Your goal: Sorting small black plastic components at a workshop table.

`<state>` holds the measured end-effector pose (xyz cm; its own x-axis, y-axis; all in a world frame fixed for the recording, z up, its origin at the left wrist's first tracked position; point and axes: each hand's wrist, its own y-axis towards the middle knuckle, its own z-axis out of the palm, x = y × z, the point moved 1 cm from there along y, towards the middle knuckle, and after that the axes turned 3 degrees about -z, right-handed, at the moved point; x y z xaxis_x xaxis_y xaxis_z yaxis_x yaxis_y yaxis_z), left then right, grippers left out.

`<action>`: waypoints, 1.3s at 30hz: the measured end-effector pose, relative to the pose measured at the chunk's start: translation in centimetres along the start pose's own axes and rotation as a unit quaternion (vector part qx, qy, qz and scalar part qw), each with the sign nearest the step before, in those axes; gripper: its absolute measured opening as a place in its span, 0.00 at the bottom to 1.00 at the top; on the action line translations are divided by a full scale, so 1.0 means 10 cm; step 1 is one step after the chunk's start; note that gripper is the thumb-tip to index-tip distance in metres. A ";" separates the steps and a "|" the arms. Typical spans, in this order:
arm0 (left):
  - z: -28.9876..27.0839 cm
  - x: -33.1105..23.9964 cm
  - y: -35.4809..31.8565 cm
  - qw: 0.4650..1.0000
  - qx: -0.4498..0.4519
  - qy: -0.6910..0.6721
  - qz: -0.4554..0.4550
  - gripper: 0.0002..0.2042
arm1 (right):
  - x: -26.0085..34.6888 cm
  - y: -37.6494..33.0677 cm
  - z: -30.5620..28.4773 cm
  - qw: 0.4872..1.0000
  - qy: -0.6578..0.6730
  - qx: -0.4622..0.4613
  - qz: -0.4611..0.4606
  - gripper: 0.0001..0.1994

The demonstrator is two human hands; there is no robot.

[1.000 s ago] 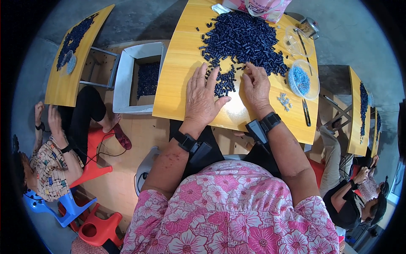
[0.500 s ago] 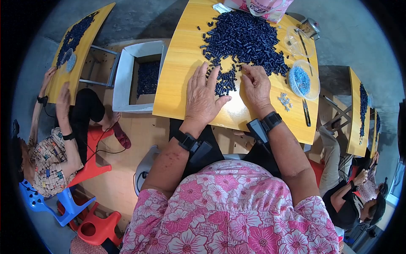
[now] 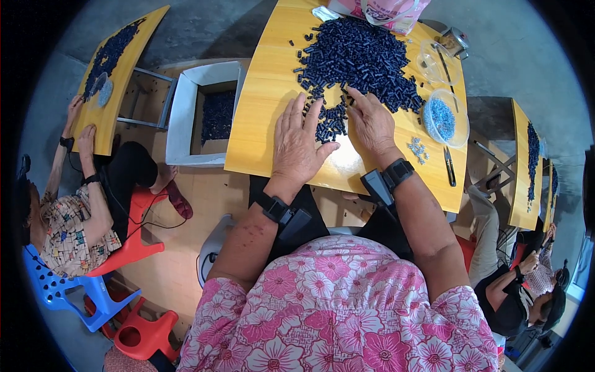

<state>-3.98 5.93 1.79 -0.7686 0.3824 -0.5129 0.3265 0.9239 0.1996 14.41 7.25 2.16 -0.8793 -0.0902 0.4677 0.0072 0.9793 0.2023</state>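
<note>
A big heap of small dark blue tube-shaped pieces (image 3: 359, 56) covers the far middle of the yellow table (image 3: 260, 93). A smaller cluster of the same pieces (image 3: 333, 123) lies nearer, between my hands. My left hand (image 3: 297, 139) rests palm down on the left of this cluster, its fingers spread and fingertips touching loose pieces. On the cluster's right, my right hand (image 3: 373, 127) has its index finger stretched to the heap's near edge, the other fingers partly bent. I see nothing held in either hand. The right thumb tip is hard to make out.
Right of the heap stands a clear round tub (image 3: 441, 118) of blue beads. Small clear pieces (image 3: 418, 149) and a slim black tool (image 3: 449, 166) lie nearby. A jar (image 3: 455, 42) and pink bag (image 3: 390, 12) are at the back. An open white box (image 3: 186, 130) sits left of the table.
My right index finger has stretched forward to the heap and the hand has opened a little. My left hand is almost still. A person at the left has lowered a hand to their table.
</note>
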 end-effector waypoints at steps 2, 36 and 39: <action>0.00 0.00 0.00 1.000 -0.001 0.001 -0.001 0.44 | 0.02 0.01 -0.02 1.000 0.009 0.002 -0.003 0.17; 0.01 0.02 0.01 1.000 -0.004 -0.007 -0.002 0.45 | -0.06 -0.06 0.04 0.994 0.032 -0.063 -0.083 0.16; 0.02 0.02 0.01 1.000 -0.008 -0.011 -0.002 0.46 | -0.12 -0.05 0.06 0.993 0.075 -0.041 -0.085 0.16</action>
<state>-3.99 6.06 1.59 -0.7575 0.3781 -0.5323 0.3139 0.9258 0.2109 15.16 6.99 0.99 -0.7905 -0.2855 0.5418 -0.0919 0.9300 0.3559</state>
